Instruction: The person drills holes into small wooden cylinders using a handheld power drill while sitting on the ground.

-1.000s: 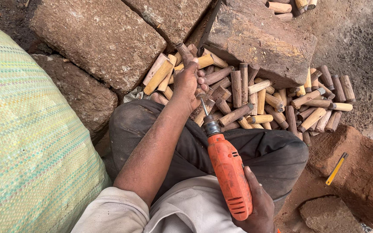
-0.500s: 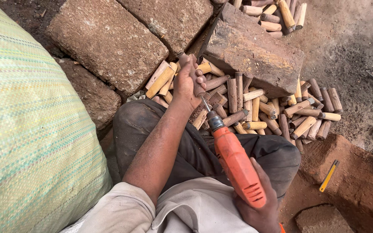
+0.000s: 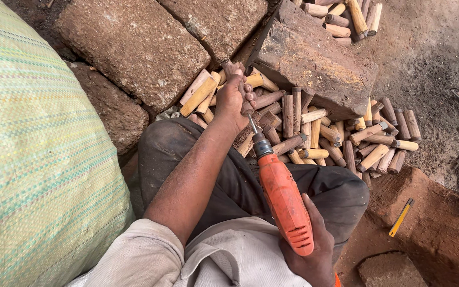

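Drilling a wooden peg
Left hand (image 3: pixel 233 100) grip clenched around a wooden peg (image 3: pixel 228 67); right hand (image 3: pixel 310 250) grasps the orange drill (image 3: pixel 284 199) below it.

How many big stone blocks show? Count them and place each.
4, with more possibly hidden: stone block top left, one top centre, one over the wooden pegs, one beside the sack.

Sack (image 3: pixel 33 159) left, pegs (image 3: pixel 314 133) btwn stone blocks (image 3: pixel 134 48).
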